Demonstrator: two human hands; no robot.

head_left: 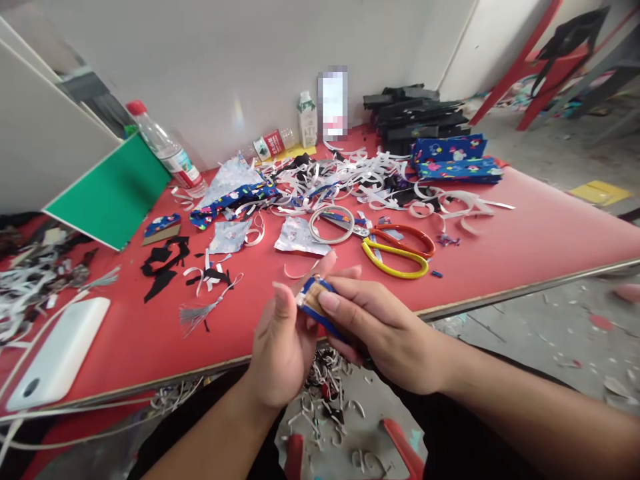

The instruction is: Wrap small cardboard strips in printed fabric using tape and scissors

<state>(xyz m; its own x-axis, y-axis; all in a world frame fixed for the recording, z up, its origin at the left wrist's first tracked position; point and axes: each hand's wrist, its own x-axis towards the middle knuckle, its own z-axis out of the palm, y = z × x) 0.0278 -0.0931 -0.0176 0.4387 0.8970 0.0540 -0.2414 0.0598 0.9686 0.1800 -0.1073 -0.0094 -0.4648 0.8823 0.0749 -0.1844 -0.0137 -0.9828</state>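
Note:
Both my hands meet just in front of the red table's near edge. They grip one small piece of brown card wrapped in blue patterned fabric. My left hand holds it from the left with the thumb up and fingers behind. My right hand pinches it from the right, thumb on top. Just beyond them lie red and yellow handled scissors and a ring of tape.
White paper strips and fabric scraps litter the table. Folded blue fabric and black stacks sit at the far right. A green board, plastic bottle, white phone and black scraps lie left. Scraps cover the floor.

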